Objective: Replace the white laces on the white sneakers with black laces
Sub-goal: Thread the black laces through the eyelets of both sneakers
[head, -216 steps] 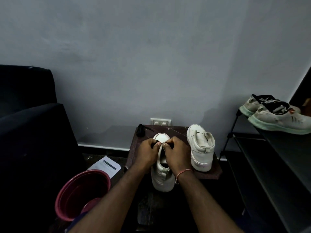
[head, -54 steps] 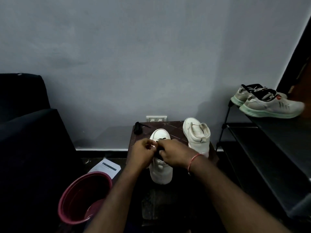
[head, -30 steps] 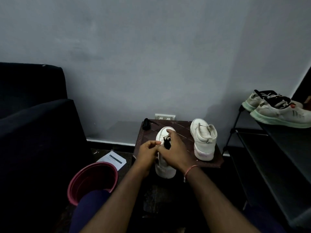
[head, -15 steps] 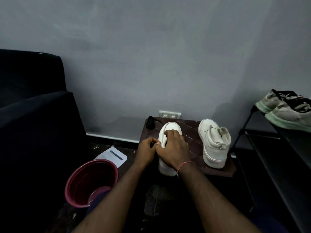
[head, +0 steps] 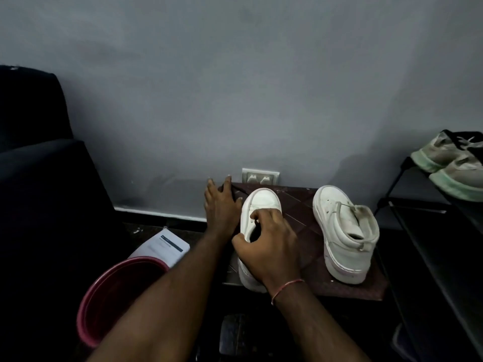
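Beneath my right hand [head: 266, 246], gripping the near sneaker [head: 261, 202], no lace shows; my left hand [head: 220, 205] reaches ahead, fingers straight; black lacing apparently remains.

The left sneaker [head: 261, 202] and right sneaker [head: 342, 239] are parked side by side on the worktop [head: 299, 205]. A wall socket [head: 260, 176] is tucked just behind it. Off to the left, a bucket [head: 146, 260] is set in front of a sheet of paper [head: 163, 246], with a sofa [head: 44, 192] further left. Another pair of shoes [head: 454, 165] is kept on the rack [head: 428, 231] at right.
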`<control>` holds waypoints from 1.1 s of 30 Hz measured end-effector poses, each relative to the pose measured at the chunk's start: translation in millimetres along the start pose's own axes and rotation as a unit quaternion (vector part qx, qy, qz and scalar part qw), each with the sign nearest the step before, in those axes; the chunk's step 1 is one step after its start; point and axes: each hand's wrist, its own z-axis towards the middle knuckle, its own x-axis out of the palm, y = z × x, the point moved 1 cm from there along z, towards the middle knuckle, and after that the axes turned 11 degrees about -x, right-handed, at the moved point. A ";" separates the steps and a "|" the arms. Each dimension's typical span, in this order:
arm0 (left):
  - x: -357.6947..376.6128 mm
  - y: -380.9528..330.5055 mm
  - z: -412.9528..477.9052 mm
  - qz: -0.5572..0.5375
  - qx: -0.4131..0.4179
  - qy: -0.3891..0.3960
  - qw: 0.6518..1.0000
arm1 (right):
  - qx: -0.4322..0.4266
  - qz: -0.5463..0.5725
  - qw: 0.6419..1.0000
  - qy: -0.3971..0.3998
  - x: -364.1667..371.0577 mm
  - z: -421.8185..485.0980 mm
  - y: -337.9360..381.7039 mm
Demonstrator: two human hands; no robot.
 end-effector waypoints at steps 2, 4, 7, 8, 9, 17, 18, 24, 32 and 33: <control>7.5 1.0 20.0 0.029 0.011 0.031 0.999 | -0.001 0.006 1.000 -0.002 3.1 5.0 0.3; 12.0 1.2 32.7 0.030 0.048 0.041 0.998 | -0.002 0.012 1.000 -0.006 8.8 9.9 -1.5; 4.4 1.8 30.9 -0.045 0.074 -0.009 0.996 | -0.007 0.012 1.000 0.011 15.6 18.2 -2.7; -0.3 3.2 29.0 -0.073 0.063 -0.023 0.995 | -0.008 0.013 1.000 0.016 17.5 21.4 -2.4; -3.9 6.0 27.2 -0.103 0.035 -0.030 0.994 | -0.009 0.015 1.000 0.022 19.0 25.2 -2.0; -24.4 46.6 -34.5 -0.340 -0.145 -0.083 0.926 | -0.010 0.045 0.994 0.101 48.7 70.2 6.5; -30.2 46.3 -47.7 -0.351 -0.127 -0.100 0.922 | -0.012 0.046 0.993 0.107 55.8 77.5 11.6; -29.8 47.7 -69.7 -0.395 -0.140 -0.146 0.896 | -0.001 0.053 0.991 0.122 86.4 104.9 24.8; -35.1 36.8 -73.4 -0.354 -0.105 -0.109 0.923 | 0.018 0.055 0.990 0.125 92.1 108.0 26.2; -37.0 36.2 -74.4 -0.361 -0.107 -0.098 0.921 | 0.019 0.051 0.990 0.133 90.6 108.2 27.6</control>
